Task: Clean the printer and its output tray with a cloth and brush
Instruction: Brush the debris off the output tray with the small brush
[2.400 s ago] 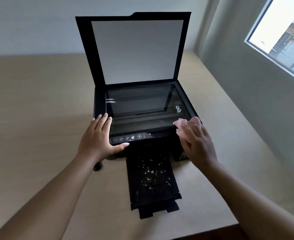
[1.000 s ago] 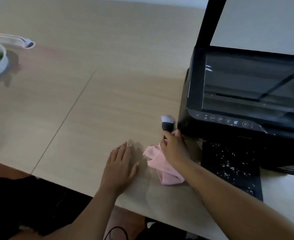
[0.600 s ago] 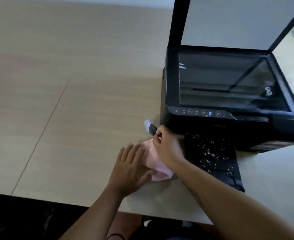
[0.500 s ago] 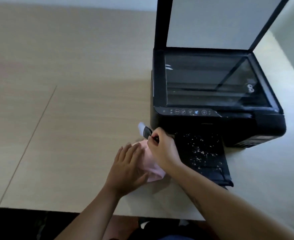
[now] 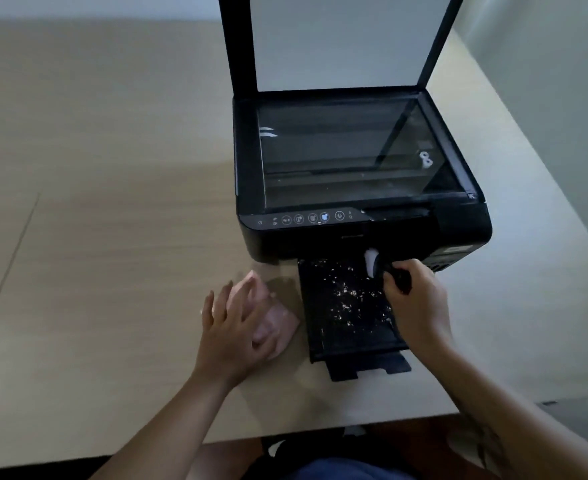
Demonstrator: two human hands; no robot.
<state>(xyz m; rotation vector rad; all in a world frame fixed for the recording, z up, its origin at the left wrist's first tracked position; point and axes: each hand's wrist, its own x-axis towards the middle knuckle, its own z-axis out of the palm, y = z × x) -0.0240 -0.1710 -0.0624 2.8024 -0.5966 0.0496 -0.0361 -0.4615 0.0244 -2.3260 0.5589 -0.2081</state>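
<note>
Printer (image 5: 354, 161), black, sits right of centre in the frame on the pale wooden tabletop (image 5: 112, 202), its scanner lid (image 5: 337, 39) raised upright. Its output tray (image 5: 341, 327) juts out towards the lower edge, scattered with pale specks. At the tray's right side the right hand (image 5: 420, 306) is wrapped round the dark handle of a small brush (image 5: 386, 271), white bristles at the tray's upper end. Left of the tray the left hand (image 5: 233, 334), fingers spread, lies over a pink cloth (image 5: 278, 323); blur makes it unclear whether it presses down.
</note>
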